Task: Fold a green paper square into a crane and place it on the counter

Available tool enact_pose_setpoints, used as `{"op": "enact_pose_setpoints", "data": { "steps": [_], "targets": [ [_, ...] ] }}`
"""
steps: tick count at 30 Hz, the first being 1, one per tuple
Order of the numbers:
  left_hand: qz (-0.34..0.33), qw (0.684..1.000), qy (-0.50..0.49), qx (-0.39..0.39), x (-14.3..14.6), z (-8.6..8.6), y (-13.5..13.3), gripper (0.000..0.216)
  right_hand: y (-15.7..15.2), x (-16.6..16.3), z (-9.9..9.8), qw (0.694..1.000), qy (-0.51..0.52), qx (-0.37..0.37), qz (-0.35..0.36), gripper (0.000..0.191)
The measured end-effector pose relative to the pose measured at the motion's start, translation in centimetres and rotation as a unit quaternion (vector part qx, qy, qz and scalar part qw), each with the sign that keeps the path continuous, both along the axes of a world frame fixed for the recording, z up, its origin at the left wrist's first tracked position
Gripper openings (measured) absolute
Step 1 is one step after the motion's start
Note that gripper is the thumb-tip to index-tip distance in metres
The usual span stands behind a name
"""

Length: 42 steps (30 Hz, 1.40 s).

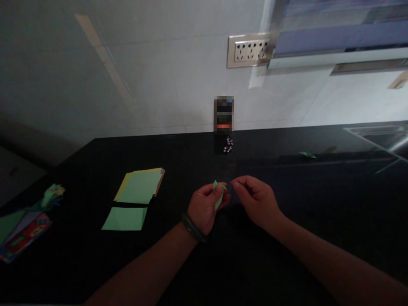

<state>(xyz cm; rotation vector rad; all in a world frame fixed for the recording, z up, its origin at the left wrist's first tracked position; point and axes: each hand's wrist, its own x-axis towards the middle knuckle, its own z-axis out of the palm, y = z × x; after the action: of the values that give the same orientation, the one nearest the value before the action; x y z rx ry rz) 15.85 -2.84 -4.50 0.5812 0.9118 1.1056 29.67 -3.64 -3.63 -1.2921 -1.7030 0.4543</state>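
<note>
In the head view my left hand (204, 206), with a dark band on its wrist, is closed around a small folded piece of green paper (219, 199). The thumb presses on the paper, and a pointed tip stands up above it. Just to the right, my right hand (256, 199) has its thumb and index finger pinched together, a small gap away from the paper. Nothing shows between those fingertips. Left of my hands lie a stack of coloured paper sheets (138, 187), green on top, and a separate creased green sheet (125, 219).
At the far left are a crumpled green paper piece (52, 195) and a colourful packet (27, 233). A phone-like device (224, 114), blurred, leans on the wall, a beaded string (228, 145) below it. A small green folded paper (307, 154) lies right, near a sink edge (366, 138).
</note>
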Motion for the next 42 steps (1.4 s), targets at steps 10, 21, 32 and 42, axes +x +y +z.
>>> {"op": "enact_pose_setpoints", "data": {
  "steps": [10,21,32,42],
  "targets": [
    [-0.082,0.994,0.001,0.075,0.0,-0.8,-0.2,0.033,0.1,-0.2,0.0,0.992,0.052,-0.084,0.074,0.012],
    [-0.062,0.983,0.135,0.111,-0.3,-0.5,0.1,0.019,0.4,0.4,0.8,0.975,0.146,-0.161,0.04,0.02],
    [-0.092,0.956,0.115,0.253,-1.0,-0.8,0.5,0.01,0.4,0.4,-0.1,0.817,0.367,-0.39,0.213,0.028],
    [-0.08,0.983,0.087,0.143,-0.8,-1.0,0.6,0.028,0.4,0.8,-0.4,0.829,0.376,-0.361,0.2,0.021]
  ]
}}
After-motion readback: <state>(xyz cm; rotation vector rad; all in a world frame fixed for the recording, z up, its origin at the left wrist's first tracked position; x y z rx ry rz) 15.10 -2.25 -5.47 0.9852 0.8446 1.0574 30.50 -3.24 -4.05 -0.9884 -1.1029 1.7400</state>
